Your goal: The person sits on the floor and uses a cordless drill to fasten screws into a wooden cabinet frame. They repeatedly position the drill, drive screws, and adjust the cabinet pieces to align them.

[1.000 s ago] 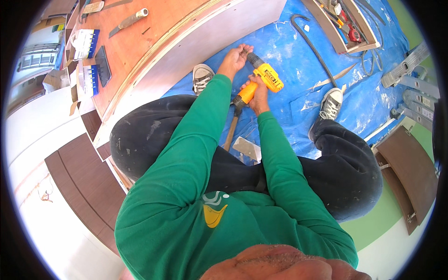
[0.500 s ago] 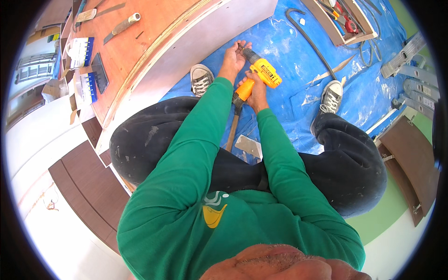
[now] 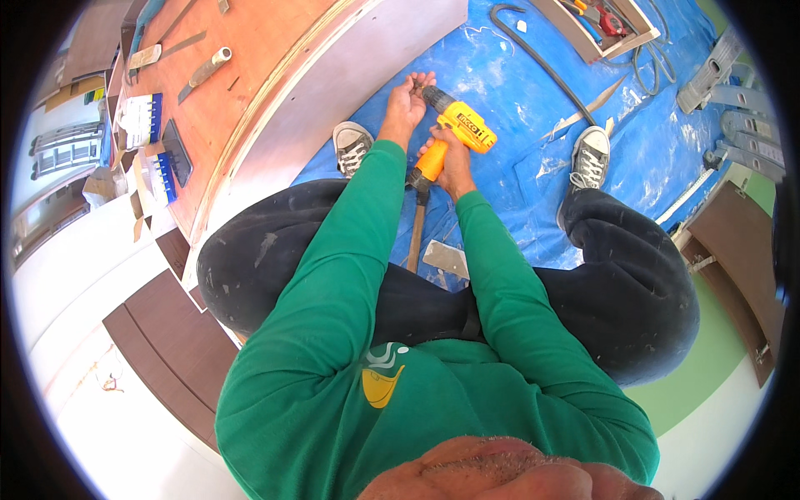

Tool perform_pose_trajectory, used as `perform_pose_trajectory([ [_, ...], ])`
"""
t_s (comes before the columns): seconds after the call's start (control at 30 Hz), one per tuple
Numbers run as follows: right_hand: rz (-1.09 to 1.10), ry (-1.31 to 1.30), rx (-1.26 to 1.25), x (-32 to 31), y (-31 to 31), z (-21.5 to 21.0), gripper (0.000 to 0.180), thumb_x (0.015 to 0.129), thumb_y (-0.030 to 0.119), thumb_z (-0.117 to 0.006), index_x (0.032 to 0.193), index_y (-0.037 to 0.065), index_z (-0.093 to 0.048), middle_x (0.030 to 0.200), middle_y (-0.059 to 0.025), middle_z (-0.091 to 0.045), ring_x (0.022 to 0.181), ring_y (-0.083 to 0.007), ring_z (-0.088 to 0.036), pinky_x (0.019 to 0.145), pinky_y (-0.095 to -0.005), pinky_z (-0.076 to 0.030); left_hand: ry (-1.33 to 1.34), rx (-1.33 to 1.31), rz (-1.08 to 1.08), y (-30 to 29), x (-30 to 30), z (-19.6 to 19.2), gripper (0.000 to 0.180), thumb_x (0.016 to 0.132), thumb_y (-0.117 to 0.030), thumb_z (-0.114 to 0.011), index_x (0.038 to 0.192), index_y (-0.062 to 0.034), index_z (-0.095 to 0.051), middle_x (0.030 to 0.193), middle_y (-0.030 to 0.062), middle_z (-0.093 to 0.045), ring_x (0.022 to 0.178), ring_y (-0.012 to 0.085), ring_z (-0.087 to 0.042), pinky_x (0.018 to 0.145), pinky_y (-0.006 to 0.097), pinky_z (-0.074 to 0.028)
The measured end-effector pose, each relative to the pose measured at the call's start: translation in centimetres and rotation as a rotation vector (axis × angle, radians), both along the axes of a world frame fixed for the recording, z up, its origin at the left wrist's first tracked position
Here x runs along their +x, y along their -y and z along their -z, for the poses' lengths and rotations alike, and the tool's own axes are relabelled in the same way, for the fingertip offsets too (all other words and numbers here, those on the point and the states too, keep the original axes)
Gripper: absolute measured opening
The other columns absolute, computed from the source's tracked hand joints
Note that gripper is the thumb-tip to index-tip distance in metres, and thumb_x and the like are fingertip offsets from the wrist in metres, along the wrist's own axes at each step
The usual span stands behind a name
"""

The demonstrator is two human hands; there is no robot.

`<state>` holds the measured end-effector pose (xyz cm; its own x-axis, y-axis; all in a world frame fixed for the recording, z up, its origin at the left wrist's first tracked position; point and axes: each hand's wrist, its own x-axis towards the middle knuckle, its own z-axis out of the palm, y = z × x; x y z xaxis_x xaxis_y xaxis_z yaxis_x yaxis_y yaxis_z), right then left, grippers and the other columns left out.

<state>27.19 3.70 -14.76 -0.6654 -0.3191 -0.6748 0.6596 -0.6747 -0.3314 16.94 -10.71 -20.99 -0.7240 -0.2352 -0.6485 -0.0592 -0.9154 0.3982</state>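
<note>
A yellow cordless drill (image 3: 472,131) with a dark chuck is held over the blue sheet, its nose pointing up and left. My right hand (image 3: 454,167) wraps round its orange-yellow grip. My left hand (image 3: 402,108) is at the drill's nose, fingers curled in at the front of the chuck. Whatever small piece is between those fingertips is too small to name. Below the drill's base a wooden handle (image 3: 416,237) lies on the sheet; its far end is hidden. Beside it rests a flat grey plate (image 3: 446,258).
On the left stands an orange-topped wooden panel (image 3: 275,46) with a knife-like tool (image 3: 205,75) and small boxes (image 3: 140,121) on it. A bent dark bar (image 3: 546,71) lies on the blue sheet (image 3: 508,192). A tool box (image 3: 575,37) and a folded ladder (image 3: 733,100) are at right.
The view has shifted slightly. My left fingers have curled in closer at the chuck's front. The drill stays in my right hand, almost unmoved.
</note>
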Motion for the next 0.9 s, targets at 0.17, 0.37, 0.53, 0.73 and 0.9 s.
perform_pose_trajectory([
  [0.17,-0.008,-0.001,0.022,-0.3,-0.2,-0.2,0.023,0.091,0.016,-0.066,0.109,0.004,-0.059,0.077,-0.0076,-0.06,0.065,-0.0229,-0.063,0.065,-0.0418,-0.057,0.006,-0.047,0.018,-0.4,-0.2,-0.3,0.017,0.112,-0.011,-0.04,0.11,0.0015,-0.052,0.109,0.0184,-0.062,0.116,0.042,-0.066,0.106,0.056,-0.054],
  [0.37,-0.04,-0.075,0.196,-0.5,-0.1,-1.1,0.023,0.089,0.013,-0.069,0.108,0.003,-0.06,0.076,-0.0074,-0.06,0.064,-0.0219,-0.064,0.062,-0.0388,-0.057,-0.006,-0.086,0.116,-0.6,0.2,-0.9,0.022,0.114,-0.019,-0.04,0.112,-0.0005,-0.052,0.106,0.0167,-0.062,0.115,0.0402,-0.067,0.104,0.055,-0.055],
  [0.53,-0.096,-0.155,0.171,-0.9,0.3,-1.1,0.022,0.089,0.012,-0.069,0.107,0.003,-0.06,0.076,-0.007,-0.06,0.064,-0.0224,-0.064,0.063,-0.0392,-0.058,-0.035,-0.169,0.179,-0.1,0.4,-2.0,0.026,0.115,-0.025,-0.037,0.114,-0.0027,-0.051,0.102,0.016,-0.062,0.112,0.0401,-0.068,0.101,0.055,-0.056],
  [0.73,-0.004,-0.027,-0.12,-0.3,1.3,-1.1,0.019,0.09,0.011,-0.066,0.106,0.004,-0.06,0.075,-0.0066,-0.059,0.066,-0.0235,-0.063,0.067,-0.0437,-0.057,-0.009,-0.319,0.244,-0.4,1.2,-3.9,0.025,0.114,-0.027,-0.04,0.118,-0.0038,-0.049,0.101,0.0163,-0.063,0.107,0.0417,-0.07,0.097,0.055,-0.058],
  [0.9,0.047,-0.007,-0.089,0.5,2.5,-1.0,0.017,0.09,0.013,-0.066,0.104,0.005,-0.059,0.074,-0.0063,-0.058,0.065,-0.0231,-0.062,0.067,-0.044,-0.056,-0.009,-0.359,0.276,-0.2,1.2,-3.9,0.025,0.114,-0.026,-0.04,0.121,-0.0035,-0.048,0.103,0.0175,-0.063,0.101,0.0408,-0.072,0.089,0.051,-0.061],
])
